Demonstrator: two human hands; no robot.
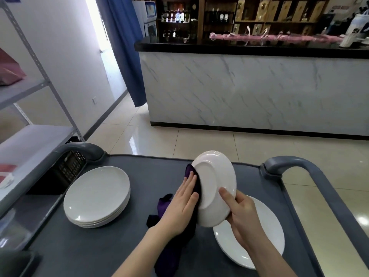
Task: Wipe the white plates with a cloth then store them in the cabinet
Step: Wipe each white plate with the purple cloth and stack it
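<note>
My right hand (pixel 240 211) grips a white plate (pixel 214 186) by its lower rim and holds it tilted on edge above the cart, its underside facing me. My left hand (pixel 182 202) presses a dark purple cloth (pixel 173 232) flat against the plate's hidden front face, fingers straight. The cloth hangs down from the plate onto the cart top. A stack of several white plates (pixel 97 196) sits at the left of the cart. One more white plate (pixel 257 240) lies flat at the right, under my right hand.
The plates stand on a grey service cart (pixel 123 246) with raised handles at left (pixel 83 148) and right (pixel 295 162). A grey metal shelf unit (pixel 30 140) stands close on the left. Across the tiled floor is a marble-fronted bar counter (pixel 249 86).
</note>
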